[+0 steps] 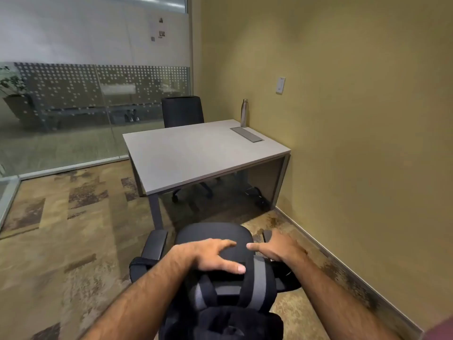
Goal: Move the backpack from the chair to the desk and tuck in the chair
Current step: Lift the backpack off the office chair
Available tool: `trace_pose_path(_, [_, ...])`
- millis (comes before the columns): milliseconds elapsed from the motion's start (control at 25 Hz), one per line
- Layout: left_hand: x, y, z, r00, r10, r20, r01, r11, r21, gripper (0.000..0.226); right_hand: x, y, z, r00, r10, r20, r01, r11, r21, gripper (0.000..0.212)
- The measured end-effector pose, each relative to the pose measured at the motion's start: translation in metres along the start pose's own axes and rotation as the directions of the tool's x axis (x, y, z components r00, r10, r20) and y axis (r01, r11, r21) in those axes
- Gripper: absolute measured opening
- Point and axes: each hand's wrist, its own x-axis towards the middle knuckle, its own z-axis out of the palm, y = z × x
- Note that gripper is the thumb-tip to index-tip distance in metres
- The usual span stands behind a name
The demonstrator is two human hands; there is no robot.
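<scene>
A black backpack (pixel 255 285) with grey straps sits on the black office chair (pixel 154 244) at the bottom of the view, straps toward me. My left hand (pixel 213 256) lies over its top, fingers spread, thumb on the near side. Clasping the pack's right side is my right hand (pixel 277 246), close to the right armrest. The backpack rests on the seat. The grey desk (pixel 196 155) stands about a metre ahead against the yellow wall, and the chair is pulled well back from it.
A steel bottle (pixel 244 112) and a flat metal cable hatch (pixel 247 134) are at the desk's far right corner. A second black chair (pixel 182 110) is tucked in on the far side. A glass partition (pixel 73 114) runs along the left; patterned carpet (pixel 61 241) lies between.
</scene>
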Motion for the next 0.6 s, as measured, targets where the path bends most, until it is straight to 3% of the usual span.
trace_pose_path(80, [0.003,0.002,0.002,0.983,-0.059,0.176,0.067,0.997,-0.037,0.114,-0.003,-0.006,-0.004,0.984,0.067,0.164,-0.066,0.998,-0.010,0.138])
trace_pose_path(200, [0.006,0.003,0.007,0.952,-0.103,0.289,0.110,0.994,-0.011,0.116,-0.009,-0.014,-0.002,0.920,0.186,0.346,-0.172,0.983,-0.069,0.136])
trace_pose_path(400, [0.009,0.000,0.015,0.955,-0.089,0.283,0.101,0.995,-0.027,0.107,-0.004,-0.019,0.007,0.871,0.301,0.388,-0.249,0.952,-0.179,0.106])
trace_pose_path(600, [0.007,-0.006,0.018,0.967,-0.052,0.247,0.069,0.996,-0.061,0.112,0.006,-0.007,-0.006,0.876,0.221,0.429,-0.197,0.975,-0.100,0.061])
